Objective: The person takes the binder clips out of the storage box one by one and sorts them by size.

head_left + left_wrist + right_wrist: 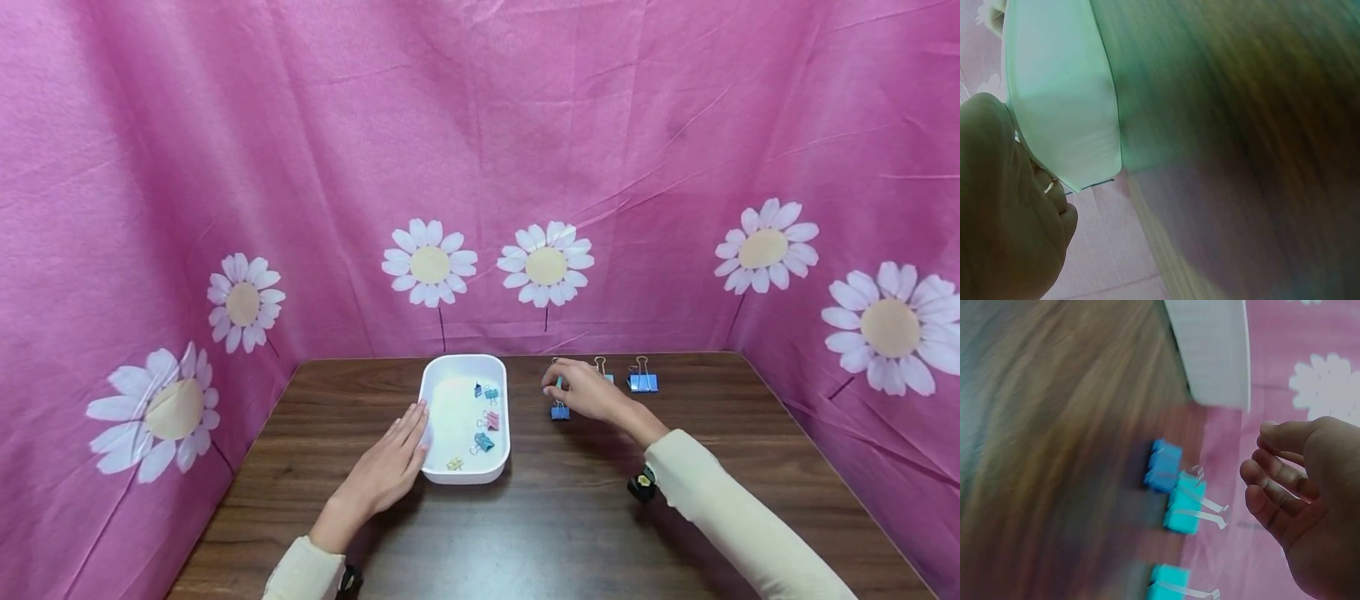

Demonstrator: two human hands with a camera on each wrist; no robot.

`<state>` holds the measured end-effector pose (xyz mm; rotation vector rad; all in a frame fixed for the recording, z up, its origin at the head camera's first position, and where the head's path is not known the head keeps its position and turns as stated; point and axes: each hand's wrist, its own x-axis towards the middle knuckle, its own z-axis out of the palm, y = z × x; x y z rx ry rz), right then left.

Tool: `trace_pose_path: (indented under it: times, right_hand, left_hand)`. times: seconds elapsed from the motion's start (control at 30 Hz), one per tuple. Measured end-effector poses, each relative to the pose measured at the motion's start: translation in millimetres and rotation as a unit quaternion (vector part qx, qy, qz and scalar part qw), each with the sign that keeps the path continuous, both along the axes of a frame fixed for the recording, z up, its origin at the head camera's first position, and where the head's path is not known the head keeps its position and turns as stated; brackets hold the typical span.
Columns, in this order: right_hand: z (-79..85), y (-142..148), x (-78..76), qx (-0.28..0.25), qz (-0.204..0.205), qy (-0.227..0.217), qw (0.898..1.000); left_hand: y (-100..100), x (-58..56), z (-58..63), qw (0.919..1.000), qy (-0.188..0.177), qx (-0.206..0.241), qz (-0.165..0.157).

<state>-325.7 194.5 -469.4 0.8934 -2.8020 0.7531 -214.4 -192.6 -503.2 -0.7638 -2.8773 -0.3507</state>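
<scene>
A white plastic tray (465, 478) stands on the table with several small binder clips inside, among them a pink clip (492, 421), a teal clip (484, 442) and a yellow clip (454, 463). Against its left wall rests my left hand (384, 468), fingers straight. My right hand (592, 393) hovers over the clips right of the tray, its fingers slightly bent and nothing between them in the right wrist view. Below its fingertips are a blue binder clip (1164, 465) and a teal binder clip (1185, 505). The hand partly hides these clips from the head view.
At the back right stands a larger blue binder clip (642, 382) with its wire handles up. Another teal clip (1169, 582) lies nearby. A pink flowered cloth (480, 150) hangs behind and beside the wooden table (570, 517).
</scene>
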Motion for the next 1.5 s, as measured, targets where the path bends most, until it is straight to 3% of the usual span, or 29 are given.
trace_pose_path:
  times: [0.3, 0.5, 0.8, 1.03, 1.5]
  right_hand:
    - [24.5, -41.1, 2.4, 0.03, 0.077, 0.016, 0.996]
    - [32.3, -66.8, 5.9, 0.064, 0.137, 0.042, 0.988]
    - [39.2, -98.4, 11.7, 0.121, 0.201, 0.021, 0.972]
    - [38.6, -116.4, 14.3, 0.165, 0.212, 0.007, 0.963]
    - [21.9, -140.2, 25.1, 0.292, 0.213, -0.028, 0.932]
  left_hand:
    - [0.1, 1.5, 0.0, 0.9999, 0.009, 0.011, -0.003]
    - [-0.4, 2.2, -0.2, 0.9999, 0.007, 0.008, -0.004]
    - [-1.1, 0.6, 0.3, 0.9999, -0.002, 0.001, -0.01]
    - [-3.1, -0.5, 1.8, 0.9997, -0.021, -0.004, -0.009]
    - [-5.0, 0.7, 1.2, 0.9999, -0.003, 0.008, -0.013]
